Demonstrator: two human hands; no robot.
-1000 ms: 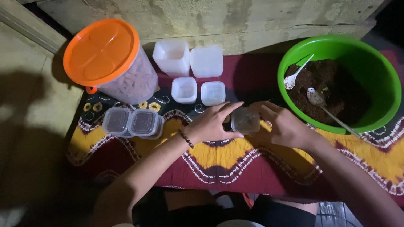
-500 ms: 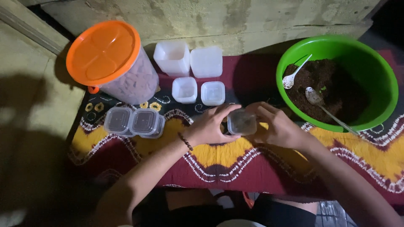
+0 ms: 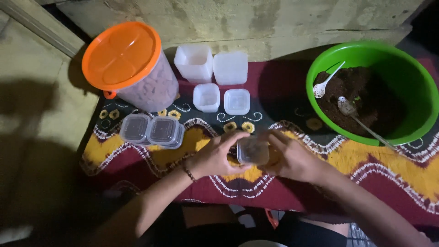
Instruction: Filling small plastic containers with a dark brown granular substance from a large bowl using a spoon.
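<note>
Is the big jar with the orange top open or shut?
Shut. The orange lid sits flat across the whole mouth of the big clear jar, with no gap showing at its rim.

Open cloth ahead of the hands
Two lidded tubs [image 3: 152, 131] are blocking leftward passage; the green bowl [image 3: 414, 73] is crowding the right.
</note>
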